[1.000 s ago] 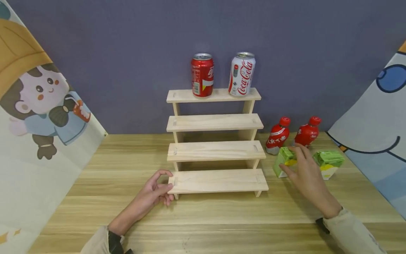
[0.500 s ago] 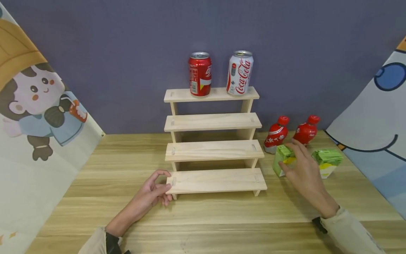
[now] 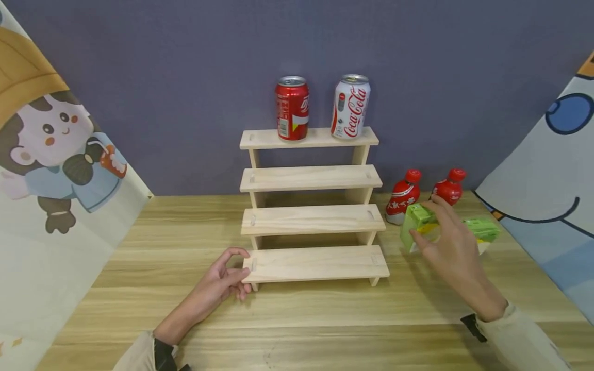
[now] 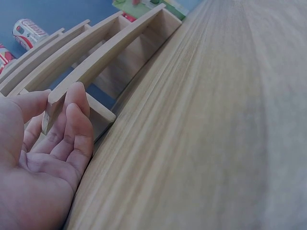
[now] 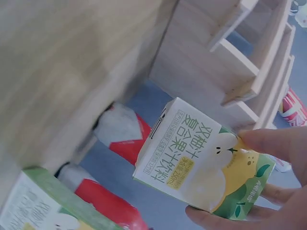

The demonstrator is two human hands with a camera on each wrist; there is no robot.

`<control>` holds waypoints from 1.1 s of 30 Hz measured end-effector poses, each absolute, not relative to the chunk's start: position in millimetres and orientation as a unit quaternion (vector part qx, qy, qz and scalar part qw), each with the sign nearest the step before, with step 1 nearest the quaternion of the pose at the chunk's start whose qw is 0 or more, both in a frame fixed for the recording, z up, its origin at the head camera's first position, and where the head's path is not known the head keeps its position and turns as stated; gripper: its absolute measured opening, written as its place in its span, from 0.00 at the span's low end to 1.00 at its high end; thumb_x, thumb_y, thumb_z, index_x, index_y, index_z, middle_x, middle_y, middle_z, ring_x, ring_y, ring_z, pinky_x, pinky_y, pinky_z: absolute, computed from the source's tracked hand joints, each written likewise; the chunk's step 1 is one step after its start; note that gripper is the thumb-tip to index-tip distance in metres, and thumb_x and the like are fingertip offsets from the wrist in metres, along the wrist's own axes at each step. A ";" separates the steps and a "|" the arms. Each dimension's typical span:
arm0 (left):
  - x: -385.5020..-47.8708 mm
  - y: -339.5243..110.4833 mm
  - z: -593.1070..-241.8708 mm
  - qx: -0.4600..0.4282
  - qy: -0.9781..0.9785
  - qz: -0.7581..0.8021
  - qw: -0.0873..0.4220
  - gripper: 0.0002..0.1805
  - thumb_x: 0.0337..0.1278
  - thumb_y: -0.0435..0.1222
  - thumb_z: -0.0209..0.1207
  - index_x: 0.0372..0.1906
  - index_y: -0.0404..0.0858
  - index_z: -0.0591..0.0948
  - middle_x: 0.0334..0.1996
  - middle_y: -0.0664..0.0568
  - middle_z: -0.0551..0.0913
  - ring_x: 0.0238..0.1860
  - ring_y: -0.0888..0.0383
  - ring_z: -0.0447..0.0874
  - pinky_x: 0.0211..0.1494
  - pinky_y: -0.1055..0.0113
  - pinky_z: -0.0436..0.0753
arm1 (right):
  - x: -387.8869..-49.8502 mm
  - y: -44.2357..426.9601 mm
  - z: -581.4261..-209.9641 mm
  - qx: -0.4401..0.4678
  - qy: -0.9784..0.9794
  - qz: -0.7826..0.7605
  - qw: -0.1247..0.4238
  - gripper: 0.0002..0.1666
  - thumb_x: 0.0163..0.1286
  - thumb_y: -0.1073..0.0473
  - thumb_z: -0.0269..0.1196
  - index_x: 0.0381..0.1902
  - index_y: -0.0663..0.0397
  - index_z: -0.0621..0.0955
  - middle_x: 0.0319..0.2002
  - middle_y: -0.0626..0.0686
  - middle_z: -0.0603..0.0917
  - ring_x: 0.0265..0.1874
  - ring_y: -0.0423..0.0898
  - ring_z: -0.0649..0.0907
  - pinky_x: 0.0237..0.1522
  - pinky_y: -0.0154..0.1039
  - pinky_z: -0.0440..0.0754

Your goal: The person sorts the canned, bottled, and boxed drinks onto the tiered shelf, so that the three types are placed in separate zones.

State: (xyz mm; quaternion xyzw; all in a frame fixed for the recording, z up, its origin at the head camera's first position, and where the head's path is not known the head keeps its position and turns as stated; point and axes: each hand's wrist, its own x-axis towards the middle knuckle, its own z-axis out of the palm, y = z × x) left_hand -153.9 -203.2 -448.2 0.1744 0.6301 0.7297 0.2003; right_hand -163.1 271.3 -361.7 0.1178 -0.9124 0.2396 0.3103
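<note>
Right of centre in the head frame, my right grip (image 3: 457, 253) is pinching a green-and-white juice carton (image 5: 201, 163) near its top; my left grip (image 3: 223, 276) is holding the left end of the lowest shelf (image 3: 315, 264), lower centre. I'm expecting the carton to handle smooth and fairly light, walls likely denting under hard squeezing, so I'm favouring its upper sides.
</note>
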 end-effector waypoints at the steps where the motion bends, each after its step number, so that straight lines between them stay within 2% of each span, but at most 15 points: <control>1: -153.8 -203.2 -447.9 0.174 0.630 0.730 0.200 0.21 0.75 0.33 0.51 0.65 0.37 0.59 0.29 0.45 0.86 0.27 0.55 0.83 0.33 0.68 0.83 | -162.4 270.9 -359.0 0.116 -0.912 0.240 0.313 0.41 0.50 0.70 0.76 0.63 0.66 0.73 0.69 0.66 0.70 0.57 0.72 0.75 0.30 0.62 0.81; 4: -153.5 -203.3 -447.0 0.172 0.632 0.729 0.200 0.21 0.75 0.33 0.51 0.65 0.38 0.59 0.29 0.45 0.86 0.27 0.55 0.83 0.33 0.68 0.83 | -160.3 269.7 -352.0 0.113 -0.907 0.243 0.324 0.42 0.49 0.71 0.76 0.63 0.65 0.74 0.69 0.64 0.70 0.60 0.70 0.74 0.30 0.62 0.81; 6: -153.4 -203.1 -446.6 0.173 0.632 0.728 0.201 0.21 0.75 0.33 0.51 0.65 0.37 0.59 0.29 0.45 0.86 0.27 0.56 0.83 0.33 0.68 0.83 | -159.1 268.8 -348.5 0.117 -0.903 0.243 0.334 0.42 0.48 0.72 0.77 0.62 0.65 0.74 0.68 0.65 0.71 0.60 0.70 0.74 0.33 0.62 0.83; 8: -153.1 -202.9 -446.4 0.172 0.631 0.729 0.202 0.21 0.75 0.33 0.51 0.65 0.37 0.59 0.29 0.45 0.86 0.27 0.56 0.83 0.33 0.68 0.83 | -158.7 267.4 -345.2 0.120 -0.900 0.244 0.341 0.41 0.48 0.72 0.77 0.61 0.65 0.75 0.68 0.65 0.71 0.61 0.69 0.74 0.39 0.67 0.80; 15: -152.6 -203.1 -446.6 0.169 0.627 0.733 0.204 0.21 0.75 0.33 0.51 0.65 0.37 0.59 0.29 0.45 0.86 0.27 0.56 0.83 0.33 0.68 0.83 | -159.1 261.9 -334.4 0.117 -0.894 0.250 0.353 0.39 0.49 0.71 0.77 0.60 0.65 0.76 0.68 0.64 0.72 0.61 0.69 0.74 0.44 0.69 0.78; 21: -152.2 -203.3 -447.5 0.169 0.627 0.732 0.203 0.21 0.75 0.33 0.51 0.65 0.37 0.59 0.29 0.45 0.86 0.27 0.56 0.83 0.33 0.68 0.83 | -156.3 255.4 -324.9 0.128 -0.886 0.256 0.364 0.39 0.50 0.70 0.77 0.61 0.63 0.76 0.69 0.63 0.71 0.62 0.67 0.74 0.44 0.67 0.79; 27: -151.9 -203.6 -448.1 0.177 0.623 0.734 0.204 0.21 0.75 0.33 0.51 0.65 0.36 0.58 0.29 0.45 0.86 0.27 0.56 0.83 0.33 0.68 0.83 | -152.4 245.1 -312.3 0.145 -0.881 0.252 0.373 0.39 0.53 0.70 0.75 0.64 0.62 0.75 0.70 0.61 0.69 0.63 0.66 0.74 0.39 0.66 0.80; 33: -152.6 -203.9 -447.2 0.178 0.622 0.735 0.204 0.21 0.75 0.33 0.51 0.65 0.36 0.58 0.29 0.45 0.86 0.27 0.55 0.83 0.33 0.68 0.83 | -152.5 235.2 -300.9 0.161 -0.868 0.265 0.387 0.37 0.55 0.71 0.75 0.63 0.61 0.76 0.70 0.60 0.70 0.67 0.61 0.72 0.51 0.67 0.77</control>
